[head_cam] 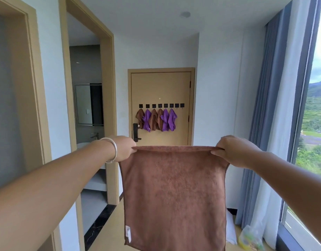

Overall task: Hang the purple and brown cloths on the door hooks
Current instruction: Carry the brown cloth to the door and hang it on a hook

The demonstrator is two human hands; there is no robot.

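Currently left hand [124, 148] and right hand [232, 151] pinch the brown cloth [174, 192] at its top corners; releasing either pinch risks a drop, well short of the free hooks [179, 105].

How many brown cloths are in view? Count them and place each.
4: one brown cloth held stretched between both hands; three hang on the door, at the first, third and fourth hooks from the left.

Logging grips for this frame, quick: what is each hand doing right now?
Left hand: pinches the brown cloth at its top left corner.
Right hand: pinches the same cloth's top right corner.
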